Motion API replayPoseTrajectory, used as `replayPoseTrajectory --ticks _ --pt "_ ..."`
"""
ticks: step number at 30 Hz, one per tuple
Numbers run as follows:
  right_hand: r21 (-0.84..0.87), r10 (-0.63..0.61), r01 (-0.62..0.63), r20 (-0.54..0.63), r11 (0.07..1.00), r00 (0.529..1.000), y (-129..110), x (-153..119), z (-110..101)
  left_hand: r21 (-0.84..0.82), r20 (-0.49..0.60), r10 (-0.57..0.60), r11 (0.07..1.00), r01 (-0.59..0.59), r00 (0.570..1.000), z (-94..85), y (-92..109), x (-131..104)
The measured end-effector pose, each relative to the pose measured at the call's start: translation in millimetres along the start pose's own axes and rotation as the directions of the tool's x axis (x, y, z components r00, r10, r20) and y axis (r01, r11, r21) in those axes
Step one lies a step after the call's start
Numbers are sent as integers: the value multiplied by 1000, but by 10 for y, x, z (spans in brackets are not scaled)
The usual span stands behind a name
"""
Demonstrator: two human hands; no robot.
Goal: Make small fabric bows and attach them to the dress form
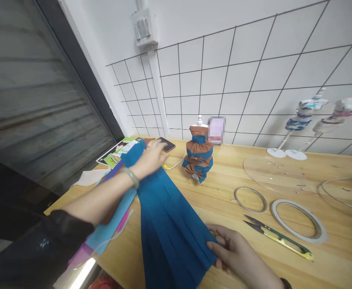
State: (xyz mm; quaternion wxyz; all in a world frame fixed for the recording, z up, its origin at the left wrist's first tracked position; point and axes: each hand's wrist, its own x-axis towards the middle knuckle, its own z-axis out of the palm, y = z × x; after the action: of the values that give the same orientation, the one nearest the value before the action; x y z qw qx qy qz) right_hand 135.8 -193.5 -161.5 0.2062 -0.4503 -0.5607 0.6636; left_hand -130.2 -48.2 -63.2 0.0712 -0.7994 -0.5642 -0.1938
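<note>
A length of blue cloth [176, 218] with creases and folds stretches diagonally from the back left of the table to its front. My right hand [234, 249] pinches the right edge of this cloth between thumb and fingers. Over the cloth's narrow far end is my left hand [152, 157], fingers stretched out and slightly blurred; a bracelet circles its wrist. Whether its palm presses on the cloth cannot be made out. Beyond stands a small dress form [198, 150] dressed in brown and blue tiers with bows.
Thread snips [280, 237] lie to the right, near two rolls of tape [299, 220] [250, 199] and a clear disc [272, 174]. Two small mannequins [304, 116] stand at the back right. A phone [167, 144], printed papers [115, 154] and coloured fabrics [115, 224] lie left.
</note>
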Motion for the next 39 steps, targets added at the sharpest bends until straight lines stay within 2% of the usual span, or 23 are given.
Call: replayPoseTrajectory --ticks 2,5,9,12,17,25,28,31,33,34,36,37,39 --pt "-3 -5 5 9 1000 1000 9 0 -4 -58 123 20 998 -13 992 108 215 -348" --pt "-34 2 -2 7 999 1000 16 3 -6 -109 254 -19 993 48 967 244 429 -782" --pt "-82 0 0 4 997 1000 3 11 -9 -94 317 -152 977 190 936 391 494 -1075" --pt "-93 -14 15 15 996 1000 -6 22 -14 -101 353 -166 972 214 921 478 469 -1138" --pt "-98 -20 22 19 995 1000 33 42 -13 -110 353 -147 974 197 924 566 443 -1159" --pt "-96 -25 18 -67 995 997 112 55 -8 -127 349 -129 975 183 928 631 436 -1176" --pt "-78 -29 23 -70 997 997 91 56 -17 -178 350 -108 968 179 931 587 431 -1135" --pt "-20 -29 27 -87 999 996 34 52 -61 -268 246 -88 951 155 965 443 394 -1071" --pt "28 -12 16 -145 999 989 4 50 -104 -308 67 -118 942 133 991 319 317 -1055" --pt "57 5 6 -184 998 983 -3 50 -125 -316 -36 -165 937 146 986 259 257 -1064" --pt "123 42 -11 -255 992 966 -2 55 -154 -307 -172 -309 919 247 936 164 98 -1121" --pt "153 59 -16 -280 988 958 2 59 -161 -290 -193 -386 901 323 902 130 7 -1167" --pt "187 69 -9 -316 982 946 5 65 -160 -243 -145 -515 846 474 845 88 -170 -1282"
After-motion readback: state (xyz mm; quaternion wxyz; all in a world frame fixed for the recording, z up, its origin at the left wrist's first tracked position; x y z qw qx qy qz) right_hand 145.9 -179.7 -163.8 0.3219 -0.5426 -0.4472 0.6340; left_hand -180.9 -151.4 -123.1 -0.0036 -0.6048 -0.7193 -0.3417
